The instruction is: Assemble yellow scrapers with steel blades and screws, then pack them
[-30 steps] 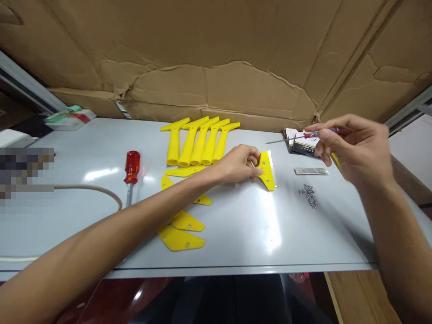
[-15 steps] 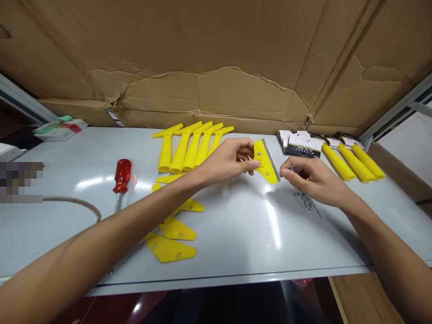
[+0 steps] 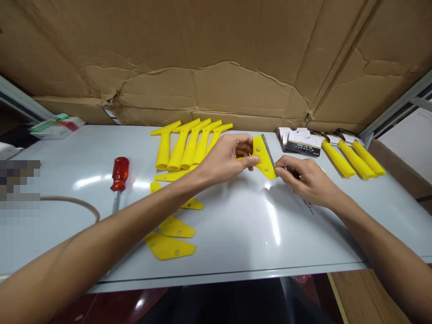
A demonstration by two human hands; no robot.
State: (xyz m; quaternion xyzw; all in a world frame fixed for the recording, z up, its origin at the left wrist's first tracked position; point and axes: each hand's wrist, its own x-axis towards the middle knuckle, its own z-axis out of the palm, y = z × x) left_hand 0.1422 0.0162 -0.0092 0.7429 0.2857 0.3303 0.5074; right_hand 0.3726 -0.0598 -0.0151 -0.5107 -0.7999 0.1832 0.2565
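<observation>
My left hand (image 3: pixel 232 157) is closed around a yellow plastic scraper (image 3: pixel 262 156), thumb on its face. Two small metal fasteners show on that face, and a straight grey blade (image 3: pixel 269 150) runs along the scraper's right edge. At the blade's lower end is my right hand (image 3: pixel 305 177), thumb and index finger pinched together against the edge. What lies in this pinch is hidden. Below the right palm, a few small metal screws (image 3: pixel 308 204) and the tip of a thin rod are partly covered. Yellow plates with holes (image 3: pixel 173 246) lie below my left forearm.
Several yellow handles (image 3: pixel 164 148) stand in a row behind my left forearm. A red-handled screwdriver (image 3: pixel 120 173) lies at left. Black-and-white packaging cards (image 3: pixel 303 141) and three yellow handles (image 3: pixel 356 159) lie at back right. Cardboard (image 3: pixel 216 90) walls the back of the grey table (image 3: pixel 236 243).
My right hand has moved a little left, bringing its fingertips from just beside the blade to its lower end and covering more of the screws. The left hand keeps its hold on the scraper.
</observation>
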